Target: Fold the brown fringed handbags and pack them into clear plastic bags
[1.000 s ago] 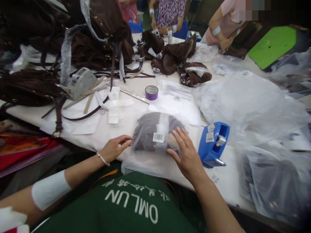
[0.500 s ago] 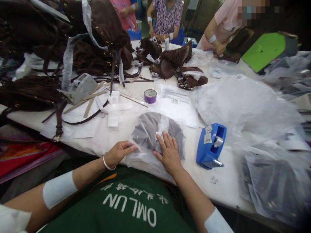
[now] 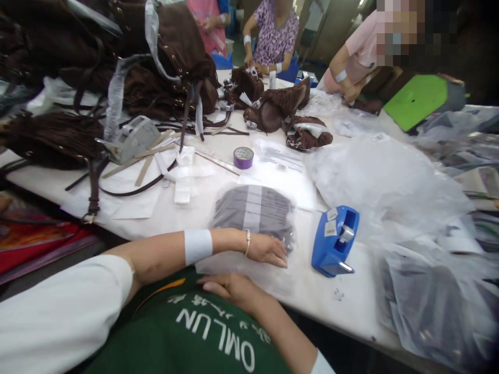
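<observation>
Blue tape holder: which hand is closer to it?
Left. The left hand is left of the blue tape holder, apart from it, by the grey bundle; the right hand is farther left, by the green apron.

The worker's left hand (image 3: 268, 250) lies palm down over the lower right of a grey bundle in clear plastic (image 3: 253, 205); the right hand (image 3: 234, 287) sits lower, close to the green apron (image 3: 187, 343). I can see a blue tape dispenser (image 3: 323, 249) nearby, and brown bags (image 3: 175, 47) heaped leftward.
</observation>
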Available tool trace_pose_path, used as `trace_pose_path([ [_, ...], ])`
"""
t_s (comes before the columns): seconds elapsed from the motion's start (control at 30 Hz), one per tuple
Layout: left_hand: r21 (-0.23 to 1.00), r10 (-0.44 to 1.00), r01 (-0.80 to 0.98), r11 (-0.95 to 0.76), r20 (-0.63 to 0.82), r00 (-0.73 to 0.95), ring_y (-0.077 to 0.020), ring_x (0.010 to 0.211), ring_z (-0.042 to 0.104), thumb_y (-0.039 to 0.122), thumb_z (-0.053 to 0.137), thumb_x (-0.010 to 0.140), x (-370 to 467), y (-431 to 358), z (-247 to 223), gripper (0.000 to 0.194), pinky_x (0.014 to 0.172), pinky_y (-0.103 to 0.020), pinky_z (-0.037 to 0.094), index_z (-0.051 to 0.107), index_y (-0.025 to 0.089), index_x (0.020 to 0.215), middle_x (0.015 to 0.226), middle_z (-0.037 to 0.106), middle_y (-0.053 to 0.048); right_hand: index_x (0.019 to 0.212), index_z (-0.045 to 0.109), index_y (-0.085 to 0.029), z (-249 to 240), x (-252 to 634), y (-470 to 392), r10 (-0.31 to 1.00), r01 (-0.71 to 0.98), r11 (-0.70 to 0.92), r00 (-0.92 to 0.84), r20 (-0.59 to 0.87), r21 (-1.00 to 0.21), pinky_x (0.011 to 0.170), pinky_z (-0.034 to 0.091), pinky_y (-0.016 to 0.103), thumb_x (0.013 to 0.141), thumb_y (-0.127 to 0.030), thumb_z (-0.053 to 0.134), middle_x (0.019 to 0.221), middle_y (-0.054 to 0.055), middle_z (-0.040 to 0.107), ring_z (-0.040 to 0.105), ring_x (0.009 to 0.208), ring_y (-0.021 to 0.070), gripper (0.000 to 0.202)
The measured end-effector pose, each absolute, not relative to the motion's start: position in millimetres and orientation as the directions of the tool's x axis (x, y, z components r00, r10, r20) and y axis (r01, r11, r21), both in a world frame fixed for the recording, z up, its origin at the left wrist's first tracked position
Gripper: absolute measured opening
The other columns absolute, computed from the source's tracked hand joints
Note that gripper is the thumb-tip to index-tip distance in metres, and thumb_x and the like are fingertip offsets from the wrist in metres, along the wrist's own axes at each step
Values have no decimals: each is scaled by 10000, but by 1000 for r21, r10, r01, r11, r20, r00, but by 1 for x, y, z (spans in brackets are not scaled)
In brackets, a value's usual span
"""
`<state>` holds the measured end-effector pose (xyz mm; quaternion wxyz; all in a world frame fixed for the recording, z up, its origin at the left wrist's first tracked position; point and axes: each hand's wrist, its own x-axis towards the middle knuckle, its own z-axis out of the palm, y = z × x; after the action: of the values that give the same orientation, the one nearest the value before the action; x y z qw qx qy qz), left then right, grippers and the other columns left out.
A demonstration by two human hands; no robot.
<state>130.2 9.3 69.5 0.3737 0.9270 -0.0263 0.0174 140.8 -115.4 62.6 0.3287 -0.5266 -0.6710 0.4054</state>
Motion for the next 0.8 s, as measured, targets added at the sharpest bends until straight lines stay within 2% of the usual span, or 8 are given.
trace_pose_path([
  [0.07, 774, 70, -53, -631, 126, 990, -150, 1003, 623, 251, 406, 969, 104, 16, 58, 282, 917, -253, 485, 674, 162, 965, 947, 702, -51, 1072, 655, -321, 66, 160, -117, 941, 316, 179, -330, 68, -932, 808, 531, 219, 922, -380, 480, 985, -89, 709, 665, 888, 109, 239],
  [0.13, 774, 225, 25, -633, 153, 962, -180, 1198, 521, 263, 440, 957, 72, 24, 53, 274, 1027, -317, 419, 625, 155, 1127, 1150, 652, -89, 1189, 599, -266, 61, 191, -119, 948, 317, 232, -286, 141, -920, 919, 493, 283, 952, -303, 417, 1101, -12, 685, 633, 1010, 129, 301],
  [0.27, 609, 167, 91, -788, 68, 984, -242, 1384, 283, 264, 533, 909, 7, 13, 34, 392, 1147, -477, 219, 512, 205, 1296, 1397, 469, -109, 1241, 567, -251, 34, 254, -151, 946, 640, 279, -313, 90, -716, 938, 488, 386, 912, -285, 504, 1179, 67, 645, 596, 1087, 195, 336],
  [0.33, 592, 113, 95, -800, -6, 994, -226, 1373, 311, 270, 523, 919, -18, -6, 20, 393, 1152, -470, 213, 493, 242, 1310, 1408, 458, -87, 1261, 545, -278, 28, 271, -178, 923, 691, 321, -382, 50, -648, 890, 520, 358, 903, -239, 520, 1147, 47, 663, 622, 1038, 182, 361],
  [0.43, 604, 139, 130, -786, -31, 990, -221, 1367, 324, 287, 524, 921, -37, -27, 6, 448, 1137, -434, 269, 439, 226, 1356, 1414, 446, -105, 1309, 489, -299, 38, 277, -203, 925, 697, 369, -339, 170, -615, 853, 537, 306, 866, -152, 562, 1100, 25, 682, 635, 1003, 155, 473],
  [0.53, 599, 207, 163, -784, 5, 978, -249, 1380, 292, 283, 551, 896, -37, -22, 3, 556, 1128, -455, 284, 360, 194, 1409, 1438, 404, -134, 1372, 422, -282, 49, 270, -190, 934, 749, 357, -287, 212, -558, 957, 492, 389, 835, -208, 615, 1256, 63, 600, 551, 1161, 209, 576],
  [0.67, 573, 165, 104, -813, 55, 985, -215, 1314, 410, 152, 472, 895, -33, 7, 4, 447, 1093, -394, 355, 460, 186, 1341, 1373, 492, -125, 1385, 411, -263, 22, 267, -155, 937, 796, 320, -345, 49, -514, 993, 460, 454, 836, -318, 607, 1354, 77, 519, 510, 1207, 239, 585],
  [0.8, 478, 230, 144, -867, 127, 965, -196, 1261, 472, 80, 382, 895, -51, 24, 6, 412, 1067, -357, 385, 533, 172, 1268, 1312, 557, -108, 1324, 491, -277, -12, 279, -160, 965, 797, 255, -248, 89, -547, 1032, 431, 422, 872, -165, 468, 1318, 38, 551, 508, 1207, 199, 466],
])
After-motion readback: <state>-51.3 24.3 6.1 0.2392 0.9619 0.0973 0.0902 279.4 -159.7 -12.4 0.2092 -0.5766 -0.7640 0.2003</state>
